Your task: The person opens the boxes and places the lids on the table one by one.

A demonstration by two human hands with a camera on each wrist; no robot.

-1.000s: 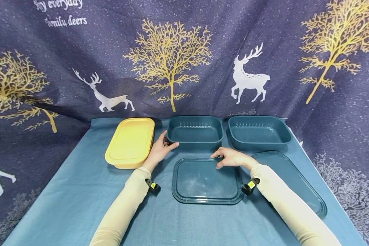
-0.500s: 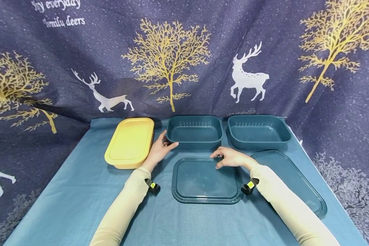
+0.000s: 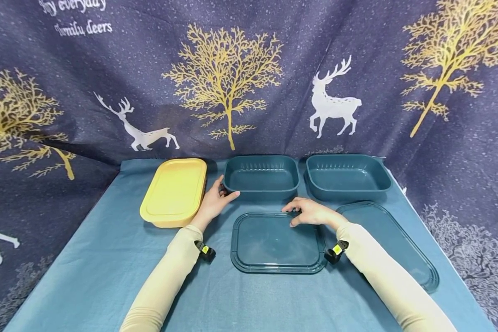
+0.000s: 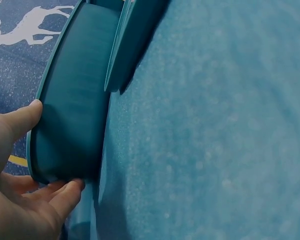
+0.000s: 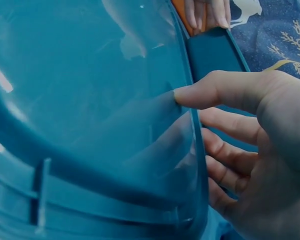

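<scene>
Teal, the central lid (image 3: 269, 244), long axis crosswise, lies on the near side of the right hand (image 3: 309, 213), whose thumb and fingers pinch its far edge. Parallel beyond, the central container (image 3: 262, 179) sits right of the nearer left hand (image 3: 213, 204), which grips its corner. A yellow box (image 3: 174, 191) flanks that hand.

Lidded box (image 3: 174, 191) at left, middle tub (image 3: 263, 195), right tub (image 3: 352, 195), first lid (image 3: 275, 244) before middle tub, second lid (image 3: 389, 234) before right tub

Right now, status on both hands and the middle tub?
Left hand grips middle tub at left end. Right hand pinches middle lid at far edge. Tub uncovered. Yellow box close beside left hand.
</scene>
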